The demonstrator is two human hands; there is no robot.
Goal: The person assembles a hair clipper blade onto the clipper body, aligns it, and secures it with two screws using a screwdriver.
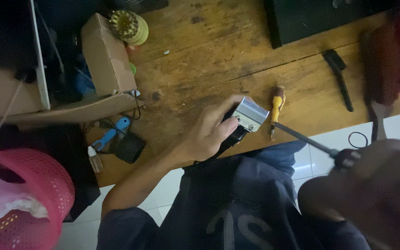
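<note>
The left hand (209,134) is closed around a black hair clipper (241,122), its toothed metal blade pointing up and right over the near edge of the wooden table (209,60); the clipper's body is mostly hidden behind the fingers. The right hand (380,185), blurred and close to the camera, grips a screwdriver (309,141) whose dark shaft reaches toward the blade. A yellow-handled screwdriver (276,109) lies just beside the blade. A black brush (340,76) lies further right, well apart.

Black hair clipper (242,121), silver toothed blade up, over wooden bench edge, thin dark screwdriver (307,140) angled toward it
</note>
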